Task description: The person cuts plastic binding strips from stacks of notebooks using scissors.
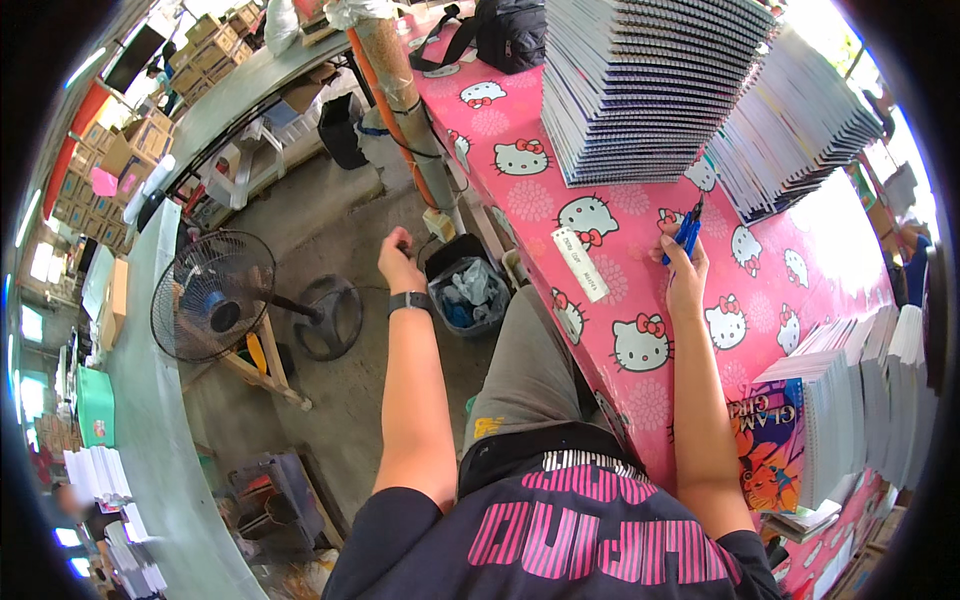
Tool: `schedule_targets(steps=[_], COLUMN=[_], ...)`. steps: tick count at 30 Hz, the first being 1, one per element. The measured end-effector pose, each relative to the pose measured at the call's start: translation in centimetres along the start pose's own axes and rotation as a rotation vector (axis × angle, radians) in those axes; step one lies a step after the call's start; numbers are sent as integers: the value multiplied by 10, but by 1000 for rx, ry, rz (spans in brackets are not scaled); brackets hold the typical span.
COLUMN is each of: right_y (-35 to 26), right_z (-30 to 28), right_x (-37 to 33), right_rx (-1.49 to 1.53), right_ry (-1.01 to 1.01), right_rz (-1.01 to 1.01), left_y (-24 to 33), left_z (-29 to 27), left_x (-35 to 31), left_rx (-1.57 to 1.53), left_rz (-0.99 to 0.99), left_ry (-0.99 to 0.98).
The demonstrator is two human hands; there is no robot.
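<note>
Blue-handled pliers [688, 236] are in my right hand [686, 265], their dark jaws pointing away from me above the pink patterned table cover [640, 400]. Just left of that hand, a white printed strip [580, 265] lies flat on the cover. My left hand [398, 262] hangs over the floor beside the table, its fingers curled closed. A small dark bit shows at the curled fingers, too small to name. Beyond the right hand rises a tall stack of spiral-bound notebooks [640, 90], with a second, leaning notebook stack [790, 130] to its right.
A lined waste bin [468, 290] stands on the floor near my left hand. Farther left is a black pedestal fan [213, 297]. More notebooks [830, 410] stand at the table's right side. A black bag [510, 35] lies at the far end, near a wrapped post [400, 90].
</note>
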State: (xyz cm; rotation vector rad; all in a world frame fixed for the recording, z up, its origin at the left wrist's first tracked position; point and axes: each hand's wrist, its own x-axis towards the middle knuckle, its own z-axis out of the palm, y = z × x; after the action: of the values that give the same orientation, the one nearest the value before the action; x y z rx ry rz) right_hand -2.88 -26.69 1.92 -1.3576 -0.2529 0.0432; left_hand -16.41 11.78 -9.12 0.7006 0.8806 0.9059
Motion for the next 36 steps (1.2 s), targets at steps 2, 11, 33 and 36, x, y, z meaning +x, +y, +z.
schedule_targets(steps=[2, 11, 33, 36], right_y=[3, 7, -200, -212], right_z=[-2, -2, 79, 95], right_x=[0, 0, 76, 74], right_rx=[-22, -58, -555, -766], right_ry=[-6, 1, -132, -7], right_rz=[-10, -9, -739, -854], left_y=[-27, 8, 198, 206], left_z=[-7, 5, 439, 454], left_x=[3, -3, -161, -170], left_rx=[308, 225, 658, 997], left_rz=[40, 328, 1139, 1173], left_ry=[215, 101, -769, -718])
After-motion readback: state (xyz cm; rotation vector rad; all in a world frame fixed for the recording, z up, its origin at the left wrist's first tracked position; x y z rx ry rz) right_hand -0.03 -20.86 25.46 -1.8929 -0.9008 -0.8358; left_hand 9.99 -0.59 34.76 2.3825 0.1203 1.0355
